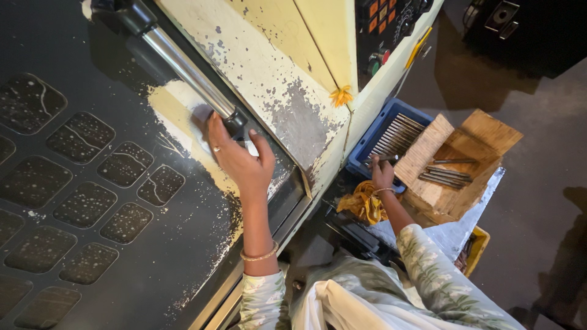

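Steel door handle (186,72): your left hand (238,160) grips its lower end for leverage; your right hand (383,173) pinches a metal rod (380,160) over the blue tray (371,137).

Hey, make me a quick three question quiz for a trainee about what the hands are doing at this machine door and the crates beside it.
1. Which hand grips the lower end of the metal door handle?
2. True or false: the right hand holds a metal rod at the blue crate.
3. Where do the other loose rods lie? A) on the floor B) in the wooden box and the blue crate C) on the control panel

Key
1. The left hand, at the handle's black end piece.
2. True; its grip is shut on one rod at the crate's near edge.
3. B.
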